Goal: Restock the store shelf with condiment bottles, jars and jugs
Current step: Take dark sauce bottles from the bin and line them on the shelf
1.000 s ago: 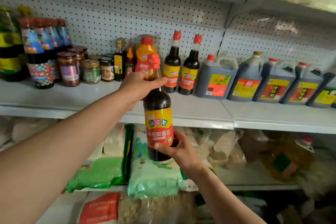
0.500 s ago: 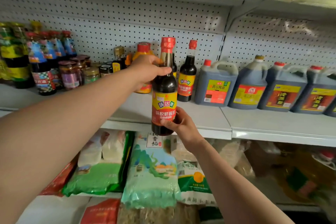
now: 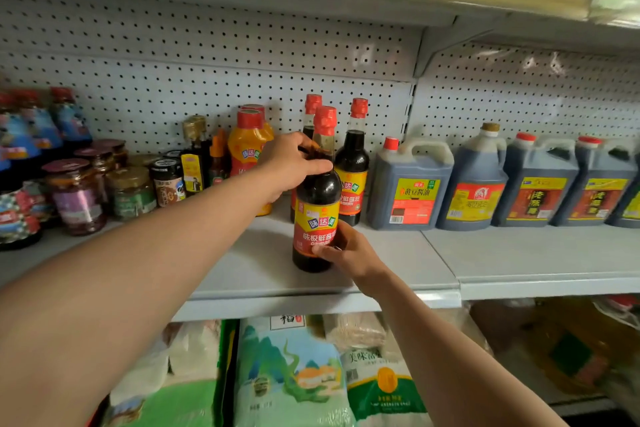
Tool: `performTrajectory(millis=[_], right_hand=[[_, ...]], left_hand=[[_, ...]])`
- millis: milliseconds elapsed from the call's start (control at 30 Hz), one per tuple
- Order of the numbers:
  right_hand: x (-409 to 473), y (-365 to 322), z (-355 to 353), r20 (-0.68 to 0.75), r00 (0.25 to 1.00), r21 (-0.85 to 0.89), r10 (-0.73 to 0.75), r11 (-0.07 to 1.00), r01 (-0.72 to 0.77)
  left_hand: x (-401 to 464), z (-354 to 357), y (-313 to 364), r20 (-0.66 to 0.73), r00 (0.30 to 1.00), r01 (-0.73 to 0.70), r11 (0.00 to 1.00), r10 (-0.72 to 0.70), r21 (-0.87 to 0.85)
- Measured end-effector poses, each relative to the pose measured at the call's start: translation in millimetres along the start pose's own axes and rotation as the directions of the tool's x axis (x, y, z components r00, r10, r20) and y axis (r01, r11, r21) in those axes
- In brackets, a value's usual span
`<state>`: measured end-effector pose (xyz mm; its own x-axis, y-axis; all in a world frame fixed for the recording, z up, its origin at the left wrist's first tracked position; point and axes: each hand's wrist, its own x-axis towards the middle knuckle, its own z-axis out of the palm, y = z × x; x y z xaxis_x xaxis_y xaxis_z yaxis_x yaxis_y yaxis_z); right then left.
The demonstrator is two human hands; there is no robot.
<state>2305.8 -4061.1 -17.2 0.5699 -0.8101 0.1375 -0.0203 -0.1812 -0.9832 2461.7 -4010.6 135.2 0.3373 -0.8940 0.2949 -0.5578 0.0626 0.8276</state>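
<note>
Bottle (image 3: 317,215) of dark sauce with a red cap stands upright on the white shelf (image 3: 519,260), near its front edge, in front of two matching bottles (image 3: 351,163). The left hand (image 3: 294,163) curls around its shoulder below the neck, thumb across the front. The right hand (image 3: 349,253) holds the lower part, thumb pressed on the red and yellow label. Whether the base rests fully on the shelf is hard to tell. To the right stands a row of dark jugs (image 3: 408,184); to the left an orange squeeze bottle (image 3: 247,146) and small jars (image 3: 78,194). Bags of rice (image 3: 291,374) lie on the lower level.
</note>
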Motion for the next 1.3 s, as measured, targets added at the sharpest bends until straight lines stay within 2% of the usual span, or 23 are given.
performTrajectory(millis=[167,467,633,1000,1300], right_hand=[[34,7,0,-0.002,1.0,0.01,0.002,1.0,-0.002],[62,18,-7,0.045,0.999,-0.02,0.01,1.0,-0.009],[69,18,-7,0.04,0.999,-0.058,0.011,0.998,-0.009],[77,20,-10,0.073,0.996,-0.027,0.046,0.999,-0.044],[81,18,-10,0.105,0.992,-0.02,0.065,0.998,-0.063]], left_hand=[[31,-5,-12,0.027,0.998,-0.059,0.997,0.058,0.046],[67,-17,-23,0.179,0.981,-0.083,0.995,0.071,0.063],[76,-15,-28,0.188,0.979,-0.089,0.995,0.078,0.052],[83,-16,-31,0.26,0.964,-0.048,0.998,0.057,-0.039],[87,-16,-33,0.249,0.967,-0.056,0.998,0.05,0.016]])
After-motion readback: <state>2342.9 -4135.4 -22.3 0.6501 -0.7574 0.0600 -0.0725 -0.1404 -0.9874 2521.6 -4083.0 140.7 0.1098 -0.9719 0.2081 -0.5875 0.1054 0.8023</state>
